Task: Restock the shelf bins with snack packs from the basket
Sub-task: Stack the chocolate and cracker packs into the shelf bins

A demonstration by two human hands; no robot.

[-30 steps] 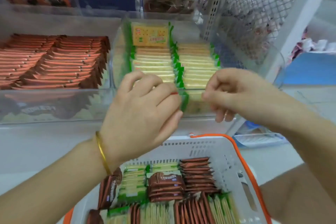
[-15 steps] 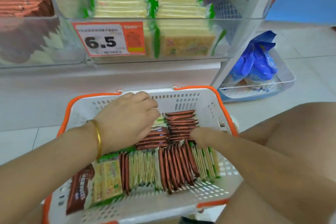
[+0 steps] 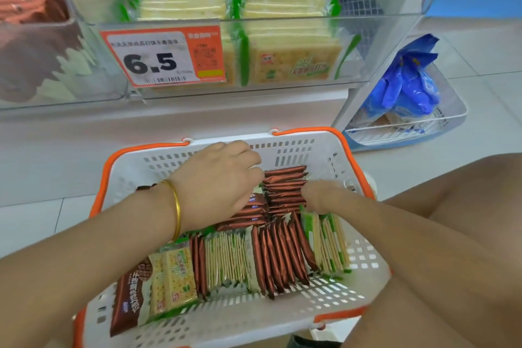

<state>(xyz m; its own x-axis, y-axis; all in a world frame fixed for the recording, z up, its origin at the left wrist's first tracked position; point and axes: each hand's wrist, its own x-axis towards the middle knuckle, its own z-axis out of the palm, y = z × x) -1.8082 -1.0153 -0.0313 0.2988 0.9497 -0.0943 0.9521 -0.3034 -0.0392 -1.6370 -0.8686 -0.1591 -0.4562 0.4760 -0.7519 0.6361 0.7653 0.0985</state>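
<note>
Both hands have dropped from the bin [image 3: 367,18] into the basket [image 3: 169,161]. Fingers curled, the left hand [image 3: 217,186] covers flat-stacked brown packs [image 3: 285,181], long axes crosswise. The right hand [image 3: 319,195] digs in beside it; neither grip shows.

a plain, smooth gold bangle [image 3: 175,207] rings the wrist of my left hand [image 3: 220,178]. my left forearm [image 3: 99,240] and right forearm [image 3: 395,234] are bare to the edge of view. my leg [image 3: 466,192] at the right is bare too.

Basket [image 3: 285,316] before shelf bin [image 3: 367,48]
</note>
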